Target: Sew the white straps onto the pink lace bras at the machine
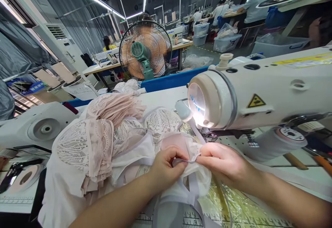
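Both my hands pinch the edge of a pale lace bra point(176, 143) in front of the sewing machine point(259, 89). My left hand point(168, 164) is closed on the edge, thumb and fingertips together. Close beside it, my right hand point(225, 158) grips the same edge, its fingers pressed together. A short strip of the edge stretches between the two hands. One lace cup point(163, 120) lies face up just beyond them. Sheer fabric and grey-lilac straps point(193, 186) hang below my fingers. The machine's lit needle area is right behind my right hand; the needle itself is hard to make out.
Stacked lace bra pieces point(77, 148) heap up on the left. A thread cone point(278, 143) lies under the machine arm. Another white machine head point(38, 127) and a tape roll point(26, 179) are at far left. A large fan point(145, 51) stands beyond the table; people sit farther back.
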Demonstrator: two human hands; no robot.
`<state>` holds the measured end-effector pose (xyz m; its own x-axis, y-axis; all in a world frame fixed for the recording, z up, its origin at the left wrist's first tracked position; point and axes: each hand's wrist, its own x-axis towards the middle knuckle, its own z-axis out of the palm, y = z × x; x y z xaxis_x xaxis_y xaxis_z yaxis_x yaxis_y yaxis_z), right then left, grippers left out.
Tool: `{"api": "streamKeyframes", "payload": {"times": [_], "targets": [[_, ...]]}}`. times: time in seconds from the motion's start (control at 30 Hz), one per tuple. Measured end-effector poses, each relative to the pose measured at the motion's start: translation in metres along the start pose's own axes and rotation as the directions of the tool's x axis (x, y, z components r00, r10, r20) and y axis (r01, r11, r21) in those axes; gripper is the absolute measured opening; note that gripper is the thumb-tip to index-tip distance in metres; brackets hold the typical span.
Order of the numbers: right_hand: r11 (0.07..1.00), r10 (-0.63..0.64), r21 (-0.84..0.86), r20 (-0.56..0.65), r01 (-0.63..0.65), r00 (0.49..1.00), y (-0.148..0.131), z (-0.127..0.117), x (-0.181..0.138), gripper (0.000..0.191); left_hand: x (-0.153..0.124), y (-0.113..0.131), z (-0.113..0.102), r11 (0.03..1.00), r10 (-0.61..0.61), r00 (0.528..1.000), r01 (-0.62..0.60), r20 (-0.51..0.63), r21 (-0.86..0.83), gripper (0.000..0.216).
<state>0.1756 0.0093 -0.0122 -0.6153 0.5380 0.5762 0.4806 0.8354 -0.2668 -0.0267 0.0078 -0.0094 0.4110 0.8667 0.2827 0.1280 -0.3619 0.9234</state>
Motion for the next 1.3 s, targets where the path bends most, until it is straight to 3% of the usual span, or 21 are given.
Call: {"api": "streamKeyframes", "payload": {"times": [0.07, 0.2, 0.37, 0.57, 0.7, 0.8, 0.87, 0.97, 1.07, 1.3], "targets": [[1.000, 0.026, -0.012, -0.003, -0.026, 1.000, -0.003, -0.002, -0.001, 0.024, -0.002, 0.000, -0.001, 0.973, 0.181, 0.983, -0.179, -0.002, 0.144, 0.009], [0.992, 0.107, 0.060, 0.020, -0.108, 0.994, -0.009, -0.006, -0.004, 0.028, -0.007, 0.002, -0.001, 0.798, 0.464, 0.883, -0.450, 0.068, 0.400, 0.013], [0.997, -0.022, 0.076, -0.067, 0.028, 0.997, -0.008, -0.003, -0.014, 0.027, -0.012, 0.007, -0.002, 0.666, 0.547, 0.828, -0.517, 0.119, 0.537, 0.014], [0.998, -0.055, 0.039, -0.102, 0.059, 0.993, -0.007, 0.000, -0.017, 0.022, -0.011, 0.004, -0.001, 0.705, 0.536, 0.839, -0.507, 0.095, 0.496, 0.014], [0.998, -0.069, -0.009, -0.093, 0.068, 0.993, -0.006, -0.002, -0.010, 0.024, -0.008, 0.001, 0.001, 0.855, 0.398, 0.918, -0.373, 0.007, 0.360, 0.013], [1.000, 0.012, 0.005, -0.042, -0.012, 0.999, -0.002, -0.002, -0.004, 0.023, -0.004, 0.002, 0.000, 0.972, 0.155, 0.988, -0.154, 0.011, 0.179, 0.008], [0.991, 0.072, 0.114, 0.001, -0.072, 0.997, 0.000, -0.001, -0.001, 0.024, 0.000, 0.003, -0.001, 0.999, -0.031, 0.998, 0.030, 0.046, 0.027, 0.011], [0.943, 0.121, 0.306, 0.039, -0.127, 0.992, 0.003, 0.000, 0.001, 0.023, 0.004, 0.005, 0.000, 0.954, -0.227, 0.968, 0.243, 0.106, -0.173, 0.020], [0.905, 0.156, 0.396, 0.037, -0.158, 0.987, 0.003, 0.001, 0.001, 0.022, 0.005, 0.006, 0.002, 0.872, -0.346, 0.929, 0.370, 0.130, -0.321, 0.026], [0.885, 0.176, 0.434, 0.024, -0.169, 0.984, 0.001, 0.002, 0.002, 0.022, 0.005, 0.007, 0.007, 0.701, -0.511, 0.850, 0.498, 0.128, -0.511, 0.032]]}}
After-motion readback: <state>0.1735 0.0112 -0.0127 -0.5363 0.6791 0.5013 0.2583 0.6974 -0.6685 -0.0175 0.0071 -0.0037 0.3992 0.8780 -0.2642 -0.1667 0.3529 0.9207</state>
